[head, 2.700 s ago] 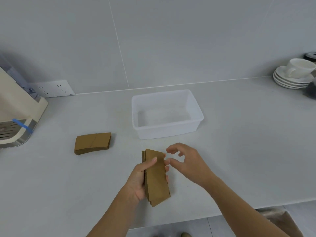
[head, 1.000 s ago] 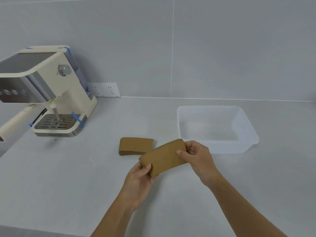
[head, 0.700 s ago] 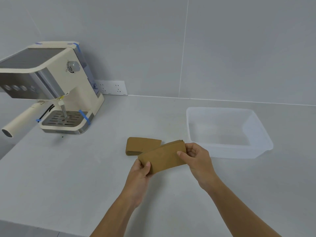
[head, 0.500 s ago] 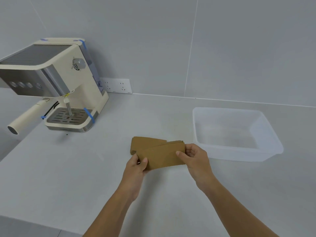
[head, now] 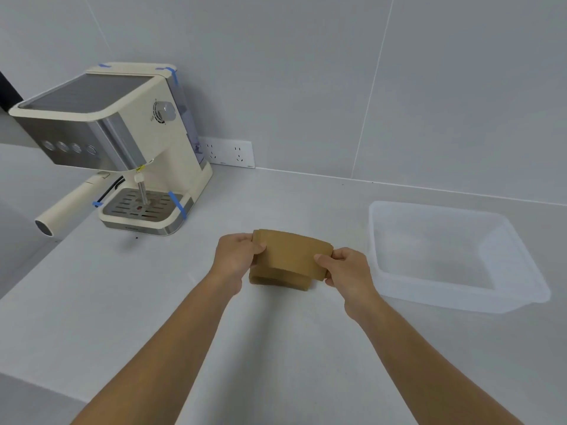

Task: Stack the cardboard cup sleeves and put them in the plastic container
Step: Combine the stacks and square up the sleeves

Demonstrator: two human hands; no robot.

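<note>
Both hands are in view over the pale table [head: 153,302]. The left hand [head: 234,260] grips the left end of a batch of brown cardboard cup sleeves [head: 294,254], thumb on the upper face, its fingers closed behind that end. The right hand [head: 345,269] grips the right end of the same batch, thumb on top and fingers curled beneath and closed on the cardboard. The held batch lies flat and roughly level, directly over a second pile of sleeves [head: 280,279] lying on the table; the lower pile's near edge shows below and slightly forward of the held one. Whether the two batches touch cannot be determined from this view. The plastic container [head: 460,297], translucent and rectangular, stands on the table to the right of the hands, near but apart from the sleeves; nothing is seen inside it. At the rear left stands a cream and steel coffee machine [head: 122,142] with strips of blue tape on its corners and drip tray, its handle projecting toward the left. A white wall socket [head: 228,153] sits on the tiled wall just beside the machine.
</note>
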